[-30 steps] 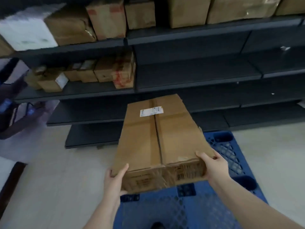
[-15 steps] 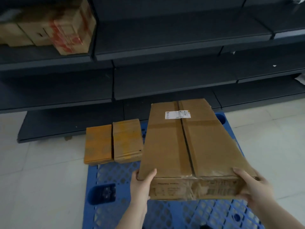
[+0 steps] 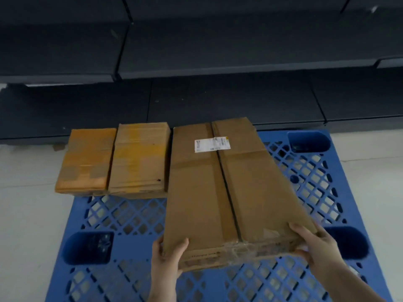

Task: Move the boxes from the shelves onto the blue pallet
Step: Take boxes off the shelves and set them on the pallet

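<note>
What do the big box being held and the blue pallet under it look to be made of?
Big box: brown corrugated cardboard, matte, with creased flaps, a centre seam and glossy clear tape at the near edge. Blue pallet: apparently moulded plastic, judging by its uniform colour, lattice grid and rounded pockets.

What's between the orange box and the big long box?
In the head view, a tan taped cardboard box sits between the small orange cardboard box and the long brown cardboard box.

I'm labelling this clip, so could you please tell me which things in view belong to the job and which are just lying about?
Job: large box, left hand, right hand, blue pallet, two small boxes, shelves.
Lying about: nothing but the floor.
</note>
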